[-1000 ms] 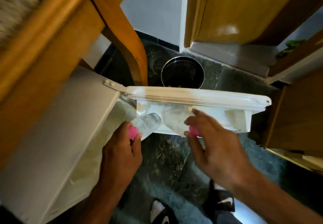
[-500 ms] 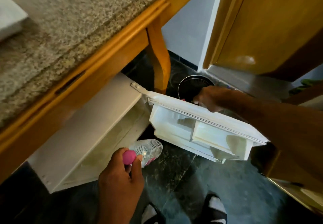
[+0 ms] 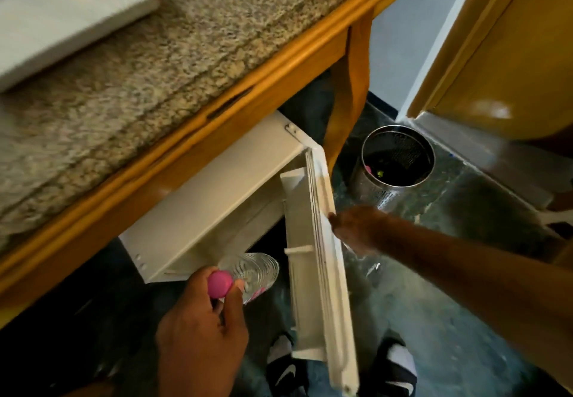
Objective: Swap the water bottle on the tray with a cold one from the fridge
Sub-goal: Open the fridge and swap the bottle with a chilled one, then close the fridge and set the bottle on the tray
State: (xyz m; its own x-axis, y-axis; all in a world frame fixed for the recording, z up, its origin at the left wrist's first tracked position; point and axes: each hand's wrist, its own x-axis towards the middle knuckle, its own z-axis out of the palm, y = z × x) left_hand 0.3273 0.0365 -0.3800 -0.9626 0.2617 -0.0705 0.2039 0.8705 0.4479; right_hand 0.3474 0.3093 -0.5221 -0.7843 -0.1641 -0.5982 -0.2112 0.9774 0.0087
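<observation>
A clear water bottle with a pink cap hangs neck-up in my left hand, which grips it just below the cap, in front of the small white fridge under the counter. The fridge door stands partly swung in, edge-on to me, its inner shelves facing left. My right hand rests against the door's outer face near its top edge. A white tray lies on the granite counter at the top left; what it carries is blurred.
A perforated steel waste bin stands on the dark floor right of the fridge. A wooden counter leg is behind the door hinge. A wooden door fills the upper right. My feet in sandals are below the fridge door.
My right hand left the door shelf, moved to the door's outer side and swung the door towards the fridge. My left hand drew the bottle out and lower. The view rose to show the counter.
</observation>
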